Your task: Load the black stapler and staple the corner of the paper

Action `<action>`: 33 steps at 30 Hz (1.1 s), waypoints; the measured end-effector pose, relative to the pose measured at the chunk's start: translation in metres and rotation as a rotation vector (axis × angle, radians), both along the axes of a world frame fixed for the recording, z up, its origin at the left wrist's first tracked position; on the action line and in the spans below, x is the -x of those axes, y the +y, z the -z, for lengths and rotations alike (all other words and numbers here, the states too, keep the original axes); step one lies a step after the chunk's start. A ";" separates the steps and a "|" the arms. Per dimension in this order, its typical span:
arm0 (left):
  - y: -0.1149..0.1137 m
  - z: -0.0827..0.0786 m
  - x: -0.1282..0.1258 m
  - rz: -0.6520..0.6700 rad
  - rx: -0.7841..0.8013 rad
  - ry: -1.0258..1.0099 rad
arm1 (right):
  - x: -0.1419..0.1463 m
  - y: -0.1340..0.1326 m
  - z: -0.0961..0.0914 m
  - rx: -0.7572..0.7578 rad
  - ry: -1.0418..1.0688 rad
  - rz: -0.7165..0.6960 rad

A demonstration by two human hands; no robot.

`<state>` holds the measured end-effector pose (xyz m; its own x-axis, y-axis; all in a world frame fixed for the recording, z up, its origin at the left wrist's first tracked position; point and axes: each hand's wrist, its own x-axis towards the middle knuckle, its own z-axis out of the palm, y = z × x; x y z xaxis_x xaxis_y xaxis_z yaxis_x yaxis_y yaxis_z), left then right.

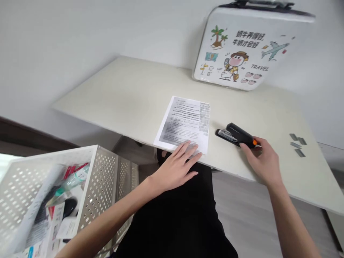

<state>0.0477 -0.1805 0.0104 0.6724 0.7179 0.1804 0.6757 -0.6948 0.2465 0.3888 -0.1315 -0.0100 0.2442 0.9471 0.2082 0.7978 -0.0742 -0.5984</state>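
A printed sheet of paper (185,120) lies at the table's front edge. My left hand (174,166) rests its spread fingertips on the sheet's lower edge, its palm out past the table edge. To the right of the paper is a black stapler (238,134) with its jaw pointing left, towards the sheet. My right hand (262,157) grips the stapler's rear end, thumb on the near side and fingers by the orange part. Whether there is more than one sheet in the stack, I cannot tell.
Several strips of staples (297,144) lie at the table's right. A white cartoon-printed case (228,46) stands at the back against the wall. Below the table (120,96) on the left is a white perforated basket (106,175) filled with packages and other items.
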 end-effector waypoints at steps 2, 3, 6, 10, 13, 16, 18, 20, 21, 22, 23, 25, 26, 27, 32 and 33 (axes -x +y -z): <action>-0.009 0.007 0.007 -0.032 -0.017 0.014 | 0.001 -0.002 -0.003 0.028 -0.006 0.033; -0.013 0.010 0.010 -0.046 -0.025 0.024 | 0.001 -0.003 -0.004 0.043 -0.009 0.046; -0.022 0.014 0.016 -0.079 -0.048 0.051 | 0.003 -0.005 -0.008 0.085 -0.020 0.073; -0.024 0.019 0.013 -0.100 -0.080 0.064 | 0.008 -0.009 -0.008 0.111 -0.068 0.141; -0.023 0.029 0.005 -0.127 -0.124 0.077 | 0.013 -0.011 -0.006 0.104 -0.086 0.177; -0.022 0.042 -0.002 -0.167 -0.183 0.106 | 0.017 -0.013 -0.007 0.129 -0.086 0.184; -0.023 0.050 -0.006 -0.183 -0.208 0.120 | 0.017 -0.013 -0.007 0.142 -0.092 0.193; -0.024 0.054 -0.009 -0.196 -0.217 0.121 | 0.017 -0.013 -0.007 0.143 -0.104 0.204; -0.025 0.055 -0.010 -0.204 -0.221 0.121 | 0.017 -0.013 -0.007 0.144 -0.114 0.209; -0.025 0.056 -0.011 -0.212 -0.228 0.124 | 0.017 -0.013 -0.007 0.143 -0.125 0.214; -0.026 0.057 -0.013 -0.220 -0.240 0.133 | 0.017 -0.013 -0.007 0.141 -0.136 0.219; -0.027 0.059 -0.016 -0.246 -0.273 0.156 | 0.017 -0.013 -0.006 0.129 -0.150 0.223; -0.028 0.059 -0.018 -0.265 -0.291 0.167 | 0.017 -0.013 -0.005 0.119 -0.151 0.224; -0.030 0.060 -0.019 -0.286 -0.305 0.175 | 0.017 -0.013 -0.005 0.113 -0.152 0.227; -0.035 0.060 -0.027 -0.332 -0.320 0.160 | 0.016 -0.013 -0.005 0.142 -0.199 0.275; -0.035 0.059 -0.028 -0.328 -0.306 0.148 | 0.016 -0.013 -0.005 0.143 -0.212 0.277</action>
